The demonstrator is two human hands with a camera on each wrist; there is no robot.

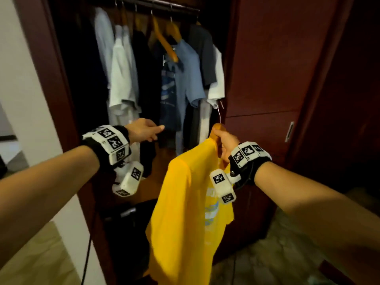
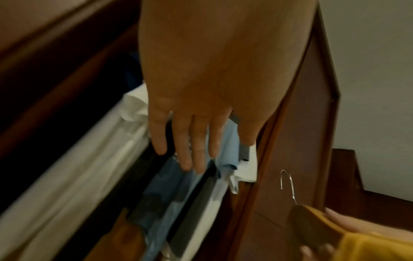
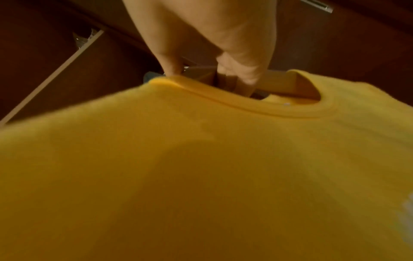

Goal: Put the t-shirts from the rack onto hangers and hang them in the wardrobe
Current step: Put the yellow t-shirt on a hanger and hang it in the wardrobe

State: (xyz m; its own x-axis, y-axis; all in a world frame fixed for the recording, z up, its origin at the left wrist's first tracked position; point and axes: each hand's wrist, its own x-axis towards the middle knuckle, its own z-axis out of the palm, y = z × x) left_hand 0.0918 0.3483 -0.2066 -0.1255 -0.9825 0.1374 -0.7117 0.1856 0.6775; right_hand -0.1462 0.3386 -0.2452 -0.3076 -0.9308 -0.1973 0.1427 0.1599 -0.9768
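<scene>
So in the head view the right hand (image 1: 224, 144) sits right of centre, fingers wrapped around the top of a wooden hanger (image 1: 216, 130) just under its metal hook (image 1: 219, 114). The yellow t-shirt (image 1: 189, 212) is already on that hanger and hangs down through the lower middle of the frame, with a pale blue and white print on its right side. The right wrist view backs this up: the fingers (image 3: 236, 70) curl around the wood right at the yellow collar (image 3: 245, 104), and the shirt fills most of that picture.

The left hand (image 1: 144, 130) is left of centre, holding nothing, fingers stretched out loosely toward the clothes. In the left wrist view the fingers (image 2: 187, 146) are straight and spread, in front of a light blue shirt (image 2: 225, 144) and white fabric; can't tell if they actually touch the cloth.

The wardrobe (image 1: 267, 68) stands open in the upper half, dark reddish wood. A rail (image 1: 156, 7) runs across the top with white, dark and blue garments on it, plus a bare wooden hanger (image 1: 164, 42) near the middle. The yellow shirt is lower down in the frame than that rail, not yet on it.
</scene>
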